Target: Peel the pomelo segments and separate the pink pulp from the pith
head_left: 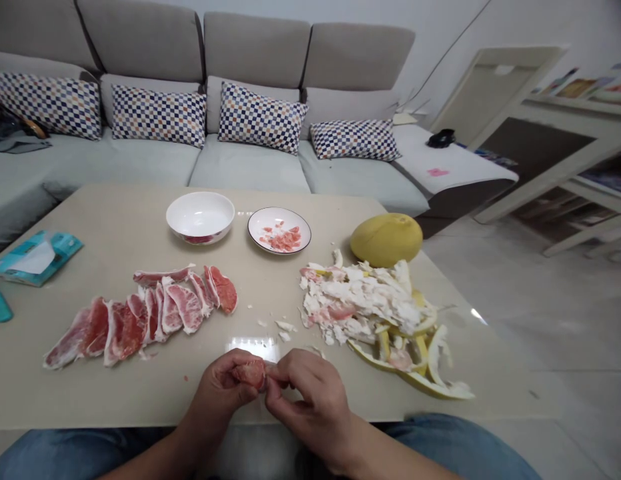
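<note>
My left hand (223,390) and my right hand (310,397) meet at the near edge of the table (140,227), both closed around a pink pomelo segment (251,373). The left hand cups the segment while the right hand's fingers pinch at its right end. To the left lies a row of peeled pink pomelo segments (140,317). On the right sits a heap of white pith and yellow peel (380,313). Behind the heap rests a whole yellow pomelo (387,239).
A white bowl (200,217) and a small plate with pink fruit bits (279,230) stand at mid-table. A teal tissue pack (35,257) lies at the left edge. A grey sofa with checked cushions (260,117) runs behind the table. My knees in blue jeans (440,447) show below.
</note>
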`<state>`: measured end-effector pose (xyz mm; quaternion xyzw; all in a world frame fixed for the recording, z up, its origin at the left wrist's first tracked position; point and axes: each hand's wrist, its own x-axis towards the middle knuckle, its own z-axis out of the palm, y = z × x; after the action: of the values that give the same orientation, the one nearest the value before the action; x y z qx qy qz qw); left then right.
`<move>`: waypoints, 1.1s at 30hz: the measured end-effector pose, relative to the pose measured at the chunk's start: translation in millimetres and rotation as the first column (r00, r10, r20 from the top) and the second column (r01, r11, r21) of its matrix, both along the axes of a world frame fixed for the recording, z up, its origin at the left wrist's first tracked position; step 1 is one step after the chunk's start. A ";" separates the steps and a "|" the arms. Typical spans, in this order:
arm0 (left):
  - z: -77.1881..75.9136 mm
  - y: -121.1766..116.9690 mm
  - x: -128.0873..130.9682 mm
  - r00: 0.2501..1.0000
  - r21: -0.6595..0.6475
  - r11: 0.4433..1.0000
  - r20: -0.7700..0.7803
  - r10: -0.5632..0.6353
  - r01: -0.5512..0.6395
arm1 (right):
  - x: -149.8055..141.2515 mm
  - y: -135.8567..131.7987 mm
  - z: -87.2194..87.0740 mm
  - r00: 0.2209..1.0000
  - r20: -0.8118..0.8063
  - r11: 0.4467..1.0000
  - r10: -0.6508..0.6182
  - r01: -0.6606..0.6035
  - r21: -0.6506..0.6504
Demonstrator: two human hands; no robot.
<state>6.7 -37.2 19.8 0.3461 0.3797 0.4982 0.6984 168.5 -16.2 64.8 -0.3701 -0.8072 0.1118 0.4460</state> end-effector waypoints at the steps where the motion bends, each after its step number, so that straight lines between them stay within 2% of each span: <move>1: 0.0 -0.3 0.0 1.000 0.009 1.000 -0.013 0.004 -0.004 | -0.1 -0.6 0.4 1.000 0.005 1.000 -0.003 0.003 0.001; 6: 1.5 -1.0 -0.5 0.990 0.055 0.997 -0.124 0.067 -0.060 | -2.3 -3.8 0.3 0.999 -0.004 0.998 -0.053 0.052 -0.035; 11: 6.5 -1.3 -6.3 0.975 0.110 0.990 -0.193 0.109 -0.088 | 4.2 6.2 2.7 0.988 -0.036 0.959 -0.148 0.134 -0.250; 13: 9.3 -1.3 -10.1 0.987 0.088 0.994 -0.140 0.084 -0.072 | 11.6 15.4 6.3 0.977 -0.050 0.927 -0.207 0.180 -0.328; 15: 11.6 -0.3 -13.2 0.999 -0.008 0.999 -0.018 0.036 -0.037 | 19.2 23.7 10.7 0.973 -0.064 0.904 -0.223 0.181 -0.388; 18: 12.3 3.9 -15.1 0.983 -0.183 0.983 0.186 0.011 0.023 | 26.4 29.9 15.6 0.980 -0.082 0.896 -0.178 0.127 -0.425; 21: 9.3 8.7 -15.6 0.951 -0.231 0.969 0.310 -0.015 0.090 | 28.4 29.8 16.1 0.987 -0.092 0.887 -0.134 0.078 -0.456; 27: 5.8 12.9 -16.9 0.926 -0.262 0.956 0.378 -0.024 0.132 | 31.2 30.7 13.0 0.990 -0.105 0.903 -0.095 0.042 -0.428; 33: 7.0 13.1 -17.0 0.945 -0.274 0.957 0.326 -0.004 0.099 | 35.0 32.8 8.9 0.987 -0.115 0.885 -0.114 0.048 -0.463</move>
<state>-10.3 -24.1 26.8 0.1651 0.3196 0.4691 0.8066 203.4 16.6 73.7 -0.4895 -0.7089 0.3058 0.4054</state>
